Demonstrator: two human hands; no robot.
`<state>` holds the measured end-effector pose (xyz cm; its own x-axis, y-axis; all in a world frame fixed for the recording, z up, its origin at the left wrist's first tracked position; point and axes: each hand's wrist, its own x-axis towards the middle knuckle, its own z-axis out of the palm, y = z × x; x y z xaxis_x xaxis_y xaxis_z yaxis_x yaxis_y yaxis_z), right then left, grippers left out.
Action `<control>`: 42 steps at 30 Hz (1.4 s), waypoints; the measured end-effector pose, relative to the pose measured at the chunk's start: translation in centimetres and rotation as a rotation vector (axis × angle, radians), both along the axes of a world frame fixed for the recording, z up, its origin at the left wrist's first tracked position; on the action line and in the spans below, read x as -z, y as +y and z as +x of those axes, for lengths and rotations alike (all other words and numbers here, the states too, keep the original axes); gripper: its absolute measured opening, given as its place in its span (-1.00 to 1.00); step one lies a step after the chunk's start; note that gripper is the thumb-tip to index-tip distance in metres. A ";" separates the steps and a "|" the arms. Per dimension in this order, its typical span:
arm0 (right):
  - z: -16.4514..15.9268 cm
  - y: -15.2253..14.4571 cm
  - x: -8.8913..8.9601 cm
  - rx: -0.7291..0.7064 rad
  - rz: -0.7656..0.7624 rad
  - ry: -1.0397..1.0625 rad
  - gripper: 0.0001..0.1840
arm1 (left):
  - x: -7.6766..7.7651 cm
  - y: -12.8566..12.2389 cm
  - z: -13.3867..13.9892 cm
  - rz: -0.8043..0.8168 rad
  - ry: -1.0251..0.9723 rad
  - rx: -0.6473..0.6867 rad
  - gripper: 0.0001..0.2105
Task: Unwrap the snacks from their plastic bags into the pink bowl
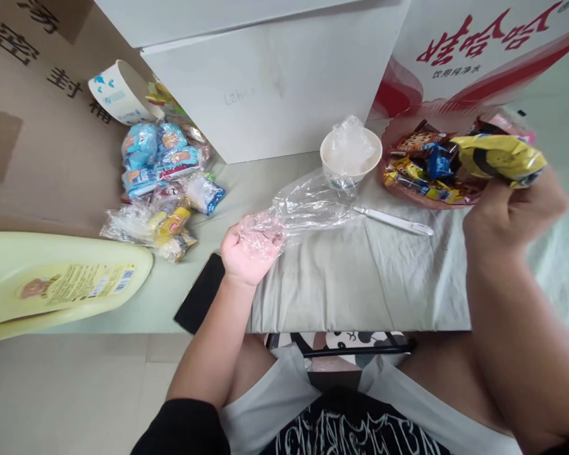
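Note:
My left hand (249,258) is palm up with its fingers curled round the end of a clear plastic bag (315,205). The bag stretches to the right over the cloth and reaches a paper bowl (329,174) with crumpled clear plastic (353,148) inside. My right hand (516,205) is closed on a yellow snack packet (502,158). It holds the packet over the right side of a pinkish see-through bowl (389,183) of wrapped snacks (420,142). Between my hands lies a white-handled knife-like tool (393,221), touched by neither.
Bagged snacks (161,164) are heaped at the left beside a tipped paper tub (116,95). A black phone (201,294) lies near the table edge by my left forearm. A yellow bottle (66,278), white box (265,88), cardboard box (42,158) and printed carton (483,57) stand around.

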<state>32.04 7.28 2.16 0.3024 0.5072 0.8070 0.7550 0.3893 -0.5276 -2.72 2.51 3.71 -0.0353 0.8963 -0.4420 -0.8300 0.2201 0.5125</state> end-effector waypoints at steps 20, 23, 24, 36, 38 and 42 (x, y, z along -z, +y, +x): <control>0.4 -1.4 0.3 0.018 -0.061 -0.269 -0.76 | 0.6 0.3 0.7 -0.083 0.044 -0.033 -0.73; -1.3 -2.4 0.2 -0.065 0.012 -0.369 -0.76 | 0.8 0.3 0.6 -0.075 0.050 -0.014 -0.73; -1.9 -2.6 0.3 -0.071 -0.038 -0.424 -0.73 | 0.8 0.3 0.7 -0.072 0.054 -0.007 -0.73; -3.5 -2.7 0.4 0.066 -0.588 -0.515 -0.49 | 1.0 0.3 1.0 -0.072 0.093 0.014 -0.74; -3.6 -2.7 0.3 0.050 -0.607 -0.502 -0.50 | 1.0 0.2 1.0 -0.065 0.084 0.014 -0.75; -4.2 -2.5 0.3 0.051 -0.632 -0.445 -0.51 | 1.0 0.0 1.0 -0.042 0.061 0.025 -0.75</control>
